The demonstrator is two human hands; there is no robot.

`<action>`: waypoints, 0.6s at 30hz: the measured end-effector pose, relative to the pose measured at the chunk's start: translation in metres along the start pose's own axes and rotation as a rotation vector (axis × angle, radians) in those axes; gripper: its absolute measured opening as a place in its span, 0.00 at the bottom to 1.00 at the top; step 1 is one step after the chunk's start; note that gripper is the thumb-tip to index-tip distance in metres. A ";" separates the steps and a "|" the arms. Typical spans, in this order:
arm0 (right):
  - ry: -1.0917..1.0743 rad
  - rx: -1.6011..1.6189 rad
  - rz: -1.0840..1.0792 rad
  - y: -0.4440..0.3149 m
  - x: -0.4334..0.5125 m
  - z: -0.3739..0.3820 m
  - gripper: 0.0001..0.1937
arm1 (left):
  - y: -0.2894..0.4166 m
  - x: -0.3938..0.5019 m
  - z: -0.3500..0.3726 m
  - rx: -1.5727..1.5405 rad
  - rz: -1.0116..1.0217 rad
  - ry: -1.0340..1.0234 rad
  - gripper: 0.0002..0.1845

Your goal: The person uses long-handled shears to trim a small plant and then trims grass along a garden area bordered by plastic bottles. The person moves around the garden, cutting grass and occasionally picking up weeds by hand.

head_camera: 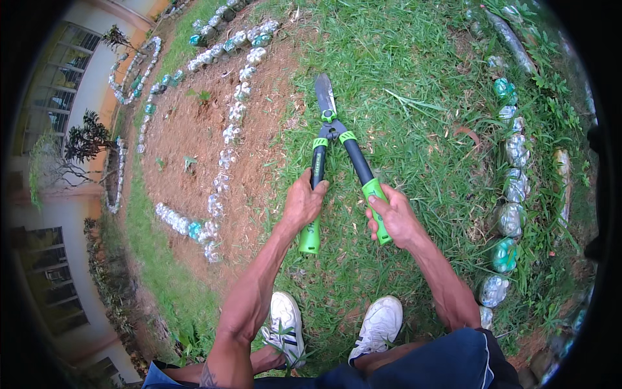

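Observation:
A pair of hedge shears [332, 127] with green and black handles is held over the grass, its blades pointing away from me and nearly together. My left hand [304, 202] is wrapped around the left handle, at the black tube just above the green grip. Around the green grip of the right handle, my right hand [394, 214] is closed. The handles stand a little apart. Short grass [413, 141] lies beneath the blades and hands, with some longer cut-looking blades of grass [413, 102] to the right of the shears.
Stuffed plastic bottles [516, 185] edge the grass at right; another bottle row [231, 133] borders bare soil [187, 126] at left. My white shoes [286, 323] stand on the grass. Small trees [87, 141] and a building with louvred windows [58, 97] are at far left.

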State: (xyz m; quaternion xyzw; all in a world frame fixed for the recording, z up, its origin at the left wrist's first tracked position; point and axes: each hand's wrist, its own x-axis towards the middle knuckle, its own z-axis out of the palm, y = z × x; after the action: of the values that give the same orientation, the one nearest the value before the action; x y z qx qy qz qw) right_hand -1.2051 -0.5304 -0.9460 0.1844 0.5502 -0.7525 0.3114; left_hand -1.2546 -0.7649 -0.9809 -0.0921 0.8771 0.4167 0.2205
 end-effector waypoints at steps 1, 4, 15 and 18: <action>0.020 0.017 0.024 0.011 -0.033 -0.009 0.16 | 0.007 -0.028 0.015 -0.024 0.002 -0.007 0.22; 0.031 0.001 0.086 0.044 -0.120 -0.035 0.24 | -0.011 -0.115 0.023 -0.065 -0.138 -0.045 0.30; -0.048 -0.139 0.308 0.051 -0.191 -0.046 0.25 | -0.075 -0.200 0.053 -0.090 -0.149 -0.128 0.23; 0.062 -0.092 0.142 0.091 -0.190 -0.010 0.24 | -0.012 -0.208 0.089 -0.146 -0.275 -0.131 0.28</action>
State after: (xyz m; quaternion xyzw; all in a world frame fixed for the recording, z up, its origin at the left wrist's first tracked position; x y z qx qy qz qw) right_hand -1.0041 -0.4890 -0.8966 0.2317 0.5790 -0.6965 0.3548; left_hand -1.0385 -0.7090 -0.9422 -0.1994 0.8075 0.4502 0.3249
